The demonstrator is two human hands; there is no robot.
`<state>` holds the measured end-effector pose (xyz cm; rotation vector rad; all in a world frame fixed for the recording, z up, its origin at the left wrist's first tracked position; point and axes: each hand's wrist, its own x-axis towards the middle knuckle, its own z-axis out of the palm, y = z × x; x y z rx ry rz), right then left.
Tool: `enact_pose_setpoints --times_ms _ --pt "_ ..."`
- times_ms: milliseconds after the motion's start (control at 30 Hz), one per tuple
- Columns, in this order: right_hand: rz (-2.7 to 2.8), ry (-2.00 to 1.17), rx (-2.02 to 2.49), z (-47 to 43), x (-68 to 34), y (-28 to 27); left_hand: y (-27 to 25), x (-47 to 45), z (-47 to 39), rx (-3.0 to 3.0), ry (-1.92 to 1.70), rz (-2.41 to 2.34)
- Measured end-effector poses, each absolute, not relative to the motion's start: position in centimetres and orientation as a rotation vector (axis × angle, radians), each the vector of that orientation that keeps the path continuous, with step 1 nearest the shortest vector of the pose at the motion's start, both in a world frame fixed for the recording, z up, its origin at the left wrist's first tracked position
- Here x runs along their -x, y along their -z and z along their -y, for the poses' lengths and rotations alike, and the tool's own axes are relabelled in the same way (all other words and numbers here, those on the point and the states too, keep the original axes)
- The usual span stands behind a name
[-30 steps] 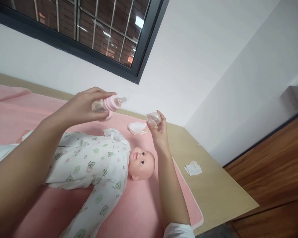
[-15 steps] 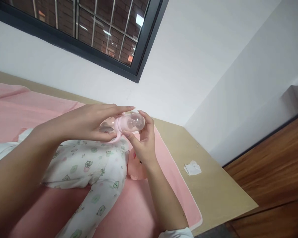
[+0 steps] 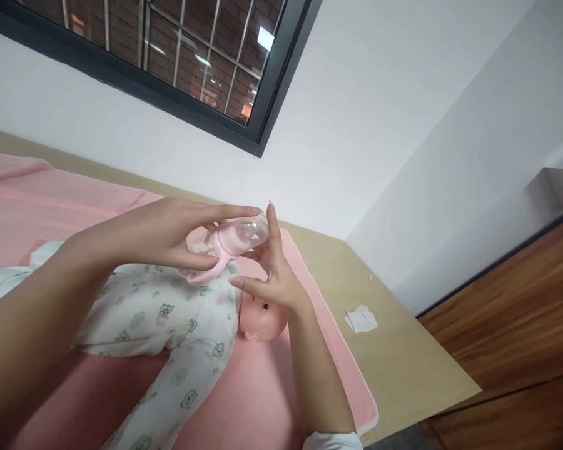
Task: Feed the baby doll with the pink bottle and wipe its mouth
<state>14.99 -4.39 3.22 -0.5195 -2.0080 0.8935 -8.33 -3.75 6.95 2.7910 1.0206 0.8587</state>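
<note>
My left hand is wrapped round a clear baby bottle with a pink collar and pink handles. A transparent cap covers the bottle's top end, which points right. Beside that cap, my right hand has its thumb and fingers spread apart; whether a fingertip touches the bottle I cannot tell. Beneath both hands lies a baby doll in white clothes with a green animal print. Part of the doll's face is hidden behind my right hand.
A pink blanket lies under the doll on a light wooden table. To the right rests a folded white tissue. The white wall with a dark-framed window rises behind the table. Wood panelling stands at the right.
My right hand has loosened from the bottle's cap and its fingers have spread. The bottle has turned slightly in my left hand, with one pink handle now showing lower. More of the doll's face shows.
</note>
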Motion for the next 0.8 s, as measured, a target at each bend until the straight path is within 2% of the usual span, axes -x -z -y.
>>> enact_pose_setpoints --times_ms 500,800 --pt "1.777 -0.849 0.559 5.4 -11.9 -1.9 -7.0 7.2 4.4 -2.827 -0.995 -0.841" --pt "1.554 -0.508 0.739 3.6 -15.2 -3.0 -7.0 7.7 4.8 -2.72 -1.1 -0.984"
